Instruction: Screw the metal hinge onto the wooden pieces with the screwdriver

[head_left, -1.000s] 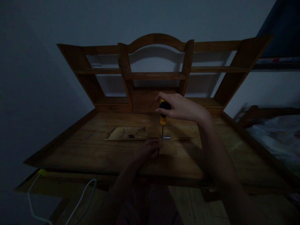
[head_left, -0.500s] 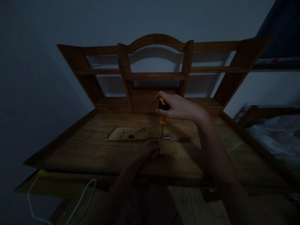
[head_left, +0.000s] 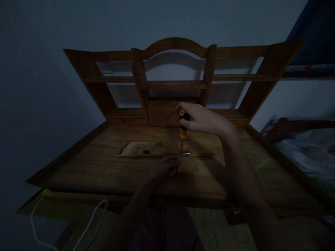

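My right hand [head_left: 200, 118] is wrapped round the yellow and black handle of a screwdriver [head_left: 182, 133]. The screwdriver stands nearly upright, its shaft pointing down at the wooden desktop. Beside the tip, at its right, lies a small shiny metal piece [head_left: 186, 153]; whether the tip touches it I cannot tell. My left hand [head_left: 169, 165] rests low on the desk with its fingers curled together close to the tip. Whatever those fingers pinch is too dark and small to make out.
A pale, rough-edged patch [head_left: 142, 148] marks the desktop [head_left: 99, 170] left of my hands. Behind rises a wooden shelf unit [head_left: 172, 84] against the wall. A white cable [head_left: 91, 219] loops at the front left. Pale crumpled plastic or cloth [head_left: 306, 150] lies at right.
The screwdriver's handle and my right hand have shifted very slightly to the right, and the handle has turned a little. My left hand stays almost where it was.
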{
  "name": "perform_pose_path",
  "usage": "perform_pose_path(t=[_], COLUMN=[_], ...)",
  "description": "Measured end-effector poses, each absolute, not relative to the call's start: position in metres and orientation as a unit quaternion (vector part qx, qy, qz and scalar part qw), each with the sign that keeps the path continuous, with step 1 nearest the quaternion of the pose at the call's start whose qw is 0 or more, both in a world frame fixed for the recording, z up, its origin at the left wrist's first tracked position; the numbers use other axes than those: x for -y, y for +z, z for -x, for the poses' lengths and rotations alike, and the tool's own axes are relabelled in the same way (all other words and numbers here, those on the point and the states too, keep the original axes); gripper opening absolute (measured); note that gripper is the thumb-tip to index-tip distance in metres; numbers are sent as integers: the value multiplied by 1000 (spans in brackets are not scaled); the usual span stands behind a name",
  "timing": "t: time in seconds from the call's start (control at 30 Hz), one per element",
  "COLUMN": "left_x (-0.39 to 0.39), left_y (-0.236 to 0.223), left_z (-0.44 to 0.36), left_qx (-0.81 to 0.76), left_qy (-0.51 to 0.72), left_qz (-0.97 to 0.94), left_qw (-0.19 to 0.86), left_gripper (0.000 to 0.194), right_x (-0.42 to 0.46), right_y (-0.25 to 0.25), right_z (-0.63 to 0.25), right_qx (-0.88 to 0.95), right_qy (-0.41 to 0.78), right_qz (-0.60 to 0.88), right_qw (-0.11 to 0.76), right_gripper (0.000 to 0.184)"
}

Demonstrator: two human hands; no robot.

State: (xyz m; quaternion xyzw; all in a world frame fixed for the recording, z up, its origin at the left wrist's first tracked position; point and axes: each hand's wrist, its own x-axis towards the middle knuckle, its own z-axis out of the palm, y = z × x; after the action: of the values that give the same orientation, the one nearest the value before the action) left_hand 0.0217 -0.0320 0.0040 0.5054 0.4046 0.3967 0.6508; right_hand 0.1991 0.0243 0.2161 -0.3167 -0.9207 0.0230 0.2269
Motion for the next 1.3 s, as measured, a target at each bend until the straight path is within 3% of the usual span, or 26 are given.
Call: perform_pose_path(t=[0.13,0.3,0.53,0.73,1.0,1.17,1.3], left_x=[33,33,33,34,30,32,32], left_y=[5,5,6,4,-2,3,3], left_z=[-22,-22,-22,-21,-20,-22,-22], left_qx=[-413,-414,-419,-411,-409,-408,-413], left_qy=[389,392,388,393,392,393,393], left_qz=[-503,-497,-499,-499,-501,-496,-495], left_qw=[652,655,652,654,655,658,656], left_gripper=[38,38,39,37,37,41,41], right_x=[-24,-27,-30,-29,-29,-25,-27], right_y=[215,213,212,210,211,212,214], right_z=[-199,-196,-198,-194,-195,-192,-195], right_qx=[919,898,919,899,923,905,922], right_qy=[7,-35,-9,-68,-20,-52,-14], right_qz=[320,384,321,373,310,363,319], right_qw=[230,212,229,220,226,218,219], right_gripper=[25,36,24,34,27,36,35])
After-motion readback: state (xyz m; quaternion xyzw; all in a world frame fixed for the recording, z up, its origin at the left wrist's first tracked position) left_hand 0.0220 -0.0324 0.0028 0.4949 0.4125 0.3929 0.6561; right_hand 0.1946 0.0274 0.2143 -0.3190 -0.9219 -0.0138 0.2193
